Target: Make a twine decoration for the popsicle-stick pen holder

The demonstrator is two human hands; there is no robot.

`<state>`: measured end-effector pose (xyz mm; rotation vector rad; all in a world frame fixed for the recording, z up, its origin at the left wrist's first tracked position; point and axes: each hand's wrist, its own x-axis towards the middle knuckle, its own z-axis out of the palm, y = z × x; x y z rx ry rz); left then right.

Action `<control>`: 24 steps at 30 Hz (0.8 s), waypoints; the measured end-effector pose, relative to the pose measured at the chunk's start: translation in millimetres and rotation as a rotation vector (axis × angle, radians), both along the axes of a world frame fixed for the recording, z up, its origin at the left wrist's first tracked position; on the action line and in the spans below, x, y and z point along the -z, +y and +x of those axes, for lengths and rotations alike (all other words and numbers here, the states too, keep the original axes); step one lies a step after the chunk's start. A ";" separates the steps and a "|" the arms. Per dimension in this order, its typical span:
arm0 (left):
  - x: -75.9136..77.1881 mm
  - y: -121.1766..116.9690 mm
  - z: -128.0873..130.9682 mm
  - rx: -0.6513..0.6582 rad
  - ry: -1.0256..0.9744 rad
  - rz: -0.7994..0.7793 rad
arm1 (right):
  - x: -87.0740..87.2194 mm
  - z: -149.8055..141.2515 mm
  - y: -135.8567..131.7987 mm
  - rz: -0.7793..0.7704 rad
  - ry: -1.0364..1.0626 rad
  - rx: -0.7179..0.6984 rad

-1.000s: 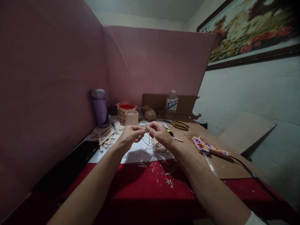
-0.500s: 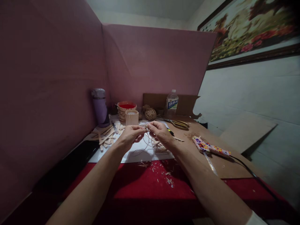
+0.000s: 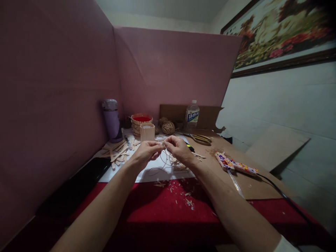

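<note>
"Red cloth (image 3: 147, 210) is nearest, with scraps (image 3: 189, 203) on it. What are the hands doing?"
"Left hand (image 3: 147, 152) and right hand (image 3: 180, 148) pinch thin string (image 3: 165, 161) together, above white paper (image 3: 141, 177). It hangs in loops, so I think it's unfinished."
"And past them?"
"Sticks (image 3: 113, 155) lie loose, not joined. Behind, one small stick cup (image 3: 147, 133) stands, its wall looking done."

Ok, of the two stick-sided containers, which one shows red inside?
The wider container, standing behind, shows red inside its rim; the slimmer container, in front and nearer the left hand, shows something whitish within.
</note>
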<state>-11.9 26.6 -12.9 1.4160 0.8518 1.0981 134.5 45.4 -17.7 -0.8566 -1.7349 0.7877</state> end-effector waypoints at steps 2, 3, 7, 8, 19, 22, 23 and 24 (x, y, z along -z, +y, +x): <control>-0.3 -0.8 0.4 -0.006 -0.018 0.004 | -2.0 0.2 -1.7 -0.055 0.026 -0.009; -0.6 -1.0 0.5 -0.017 -0.031 0.005 | -3.1 0.4 -2.5 -0.085 0.037 -0.013; -2.6 -0.5 0.0 -0.091 -0.076 -0.008 | -5.0 1.4 -3.0 -0.120 -0.002 -0.030; -3.0 -0.3 -0.2 -0.109 -0.078 -0.003 | -4.6 1.6 -2.2 -0.104 -0.026 -0.031; -5.5 0.7 2.9 -0.266 0.011 0.026 | 1.6 7.0 3.4 0.197 -0.325 0.176; -5.4 1.2 3.6 -0.306 0.037 0.024 | 0.6 8.6 0.6 0.354 -0.443 0.268; -5.1 1.5 3.8 -0.323 0.040 0.027 | 0.1 8.6 -0.3 0.362 -0.450 0.286; -4.7 1.9 4.0 -0.337 0.041 0.031 | -0.5 8.2 -1.0 0.343 -0.435 0.294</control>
